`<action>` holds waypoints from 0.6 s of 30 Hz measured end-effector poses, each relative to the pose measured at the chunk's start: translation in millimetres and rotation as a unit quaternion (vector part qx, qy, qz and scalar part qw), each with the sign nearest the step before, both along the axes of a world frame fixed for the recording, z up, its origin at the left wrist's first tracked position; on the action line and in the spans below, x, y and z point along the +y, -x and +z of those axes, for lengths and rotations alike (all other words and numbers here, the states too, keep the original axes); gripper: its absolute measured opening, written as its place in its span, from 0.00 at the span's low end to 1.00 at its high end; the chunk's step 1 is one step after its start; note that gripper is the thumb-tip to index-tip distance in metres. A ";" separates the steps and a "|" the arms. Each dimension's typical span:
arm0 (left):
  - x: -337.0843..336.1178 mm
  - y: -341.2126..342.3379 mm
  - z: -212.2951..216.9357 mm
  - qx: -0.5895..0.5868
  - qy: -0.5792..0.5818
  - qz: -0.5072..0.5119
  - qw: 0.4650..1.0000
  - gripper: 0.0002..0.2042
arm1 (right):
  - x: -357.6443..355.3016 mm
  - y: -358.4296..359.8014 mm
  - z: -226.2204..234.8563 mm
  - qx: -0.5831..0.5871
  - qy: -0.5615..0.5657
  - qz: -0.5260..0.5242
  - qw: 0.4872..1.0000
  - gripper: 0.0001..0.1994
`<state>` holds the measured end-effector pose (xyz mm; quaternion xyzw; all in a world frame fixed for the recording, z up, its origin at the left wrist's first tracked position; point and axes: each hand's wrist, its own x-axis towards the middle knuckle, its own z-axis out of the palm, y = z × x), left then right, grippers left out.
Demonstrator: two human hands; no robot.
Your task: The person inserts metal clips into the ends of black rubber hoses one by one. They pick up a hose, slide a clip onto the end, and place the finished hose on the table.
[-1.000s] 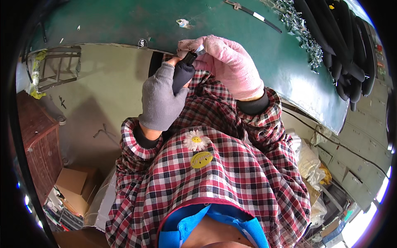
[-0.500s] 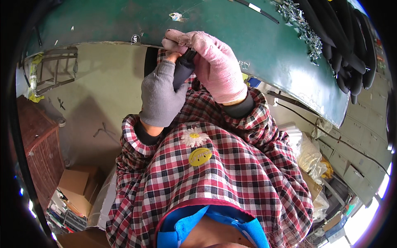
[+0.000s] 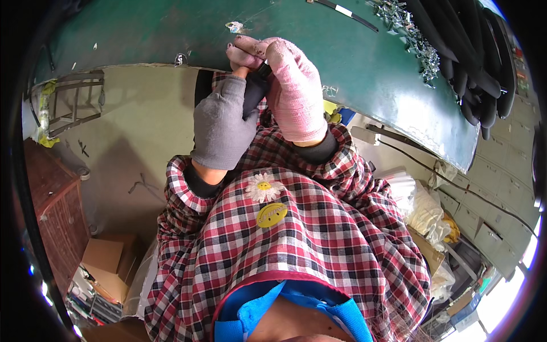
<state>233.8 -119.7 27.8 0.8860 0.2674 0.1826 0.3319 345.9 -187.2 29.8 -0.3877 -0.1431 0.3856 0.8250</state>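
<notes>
I see my left hand [image 3: 222,128], grey-gloved, closed round a black part [image 3: 254,91] at the green tabletop [image 3: 364,62] edge; my right hand [image 3: 293,91], pink-gloved, pinches its top. It looks stiff, light; best held mid-body

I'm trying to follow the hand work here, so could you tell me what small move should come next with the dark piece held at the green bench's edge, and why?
Probably a slight regrip. The left hand in the grey glove wraps the dark piece from below, while the right hand in the pink glove pinches its top end. Both sit at the edge of the green bench, and the gloves hide most of the piece.
</notes>
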 end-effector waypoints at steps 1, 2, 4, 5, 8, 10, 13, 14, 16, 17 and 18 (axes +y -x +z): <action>-0.2 0.5 -0.1 0.007 0.003 0.004 1.000 0.35 | -0.3 0.4 0.0 0.006 -0.006 0.001 1.000 0.18; -0.2 1.0 -0.9 0.004 0.002 0.004 1.000 0.35 | -0.6 0.8 0.4 0.012 -0.012 0.002 1.000 0.17; 0.4 1.9 -2.1 -0.001 -0.002 0.003 1.000 0.35 | -1.0 0.0 -1.9 0.053 -0.038 0.015 0.998 0.17; 0.3 2.1 -2.1 0.002 0.000 0.004 1.000 0.35 | -1.0 -2.6 -6.4 0.087 -0.059 0.027 0.994 0.18; -0.9 2.8 -1.8 -0.002 0.003 0.004 1.000 0.34 | -2.9 -2.7 -5.0 0.141 -0.052 0.031 0.988 0.20; -0.7 4.1 -2.3 -0.023 -0.002 -0.001 1.000 0.34 | -1.7 -0.6 -6.3 0.128 -0.029 0.024 0.991 0.20; -2.0 3.5 -10.1 -0.038 -0.011 0.006 0.999 0.34 | -2.5 1.0 -3.9 0.095 -0.020 0.015 0.995 0.21; -2.5 3.2 -9.7 -0.034 -0.008 0.007 0.999 0.34 | -2.8 2.4 -3.7 0.088 -0.016 0.010 0.996 0.21; -4.1 2.0 -8.3 -0.028 -0.001 0.008 1.000 0.34 | -3.1 5.8 -4.1 0.085 -0.008 -0.015 0.996 0.21; -4.3 2.9 -8.4 -0.023 0.003 0.009 1.000 0.34 | -3.2 7.6 -4.5 0.084 -0.004 -0.028 0.996 0.22; -4.6 4.0 -8.5 -0.018 0.007 0.010 1.000 0.34 | -2.9 9.3 -5.1 0.089 -0.009 -0.027 0.996 0.22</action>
